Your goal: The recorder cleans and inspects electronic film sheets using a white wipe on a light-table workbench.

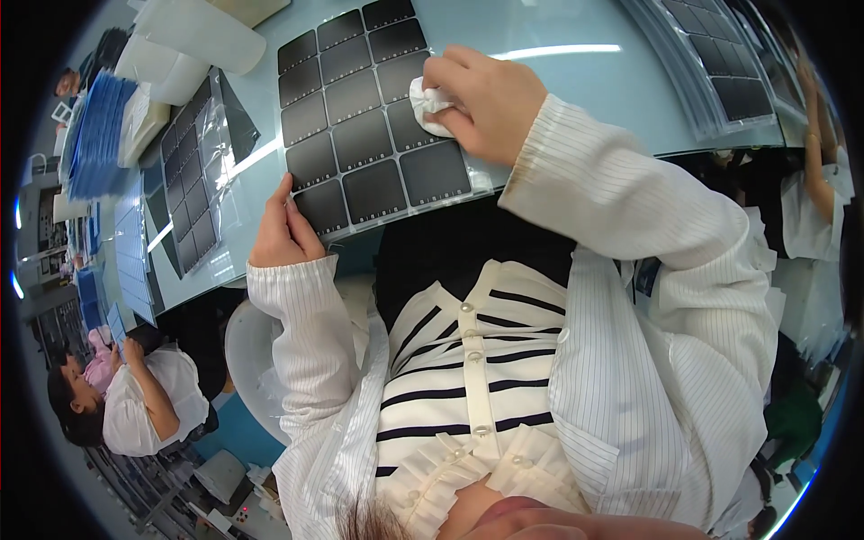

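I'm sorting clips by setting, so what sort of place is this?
Probably a factory workroom: the right hand holds a white wad at a sheet of dark squares, blue sheets are piled at the left, and another person in white is nearby.

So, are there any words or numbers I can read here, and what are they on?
None that I can read.
Sheet of dark squares in front of the person: tiny pale marks along the squares' edges, too small to read.
Sheet on the left: nothing readable.
Stacked sheets on the right: nothing readable either.
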`<state>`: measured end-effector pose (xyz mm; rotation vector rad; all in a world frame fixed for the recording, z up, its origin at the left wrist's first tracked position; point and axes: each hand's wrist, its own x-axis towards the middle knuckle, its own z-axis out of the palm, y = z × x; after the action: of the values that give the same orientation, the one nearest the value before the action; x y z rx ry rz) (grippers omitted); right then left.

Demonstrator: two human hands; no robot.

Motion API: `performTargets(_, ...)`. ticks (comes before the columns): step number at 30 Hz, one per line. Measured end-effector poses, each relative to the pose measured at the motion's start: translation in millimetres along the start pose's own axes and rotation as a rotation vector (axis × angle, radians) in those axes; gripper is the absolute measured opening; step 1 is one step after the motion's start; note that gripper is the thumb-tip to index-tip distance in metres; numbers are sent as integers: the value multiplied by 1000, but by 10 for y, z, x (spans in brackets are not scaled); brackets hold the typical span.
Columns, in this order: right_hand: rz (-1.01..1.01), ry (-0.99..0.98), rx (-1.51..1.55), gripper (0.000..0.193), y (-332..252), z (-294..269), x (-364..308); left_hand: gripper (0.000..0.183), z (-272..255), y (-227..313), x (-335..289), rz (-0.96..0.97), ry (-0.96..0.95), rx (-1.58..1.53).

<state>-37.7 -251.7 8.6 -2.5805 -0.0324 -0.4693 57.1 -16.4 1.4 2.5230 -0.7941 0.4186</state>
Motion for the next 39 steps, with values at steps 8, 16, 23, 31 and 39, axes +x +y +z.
performTargets(8,21,244,-83,18,249,-111,74,26,-6,-31,-18,-12,-6,-12)
performTargets(16,277,352,-298,31,841,-606,-310,27,-87,-46,40,-130,-97,-134)
performTargets(23,373,399,101,34,189,-587,-588,27,-53,-50,-11,-81,-59,-102)
performTargets(31,600,-48,682,31,-241,-457,-691,28,-68,-78,23,-112,-129,-125)
performTargets(39,687,-16,983,45,-281,-259,-516,28,-123,-117,48,-161,-189,-233)
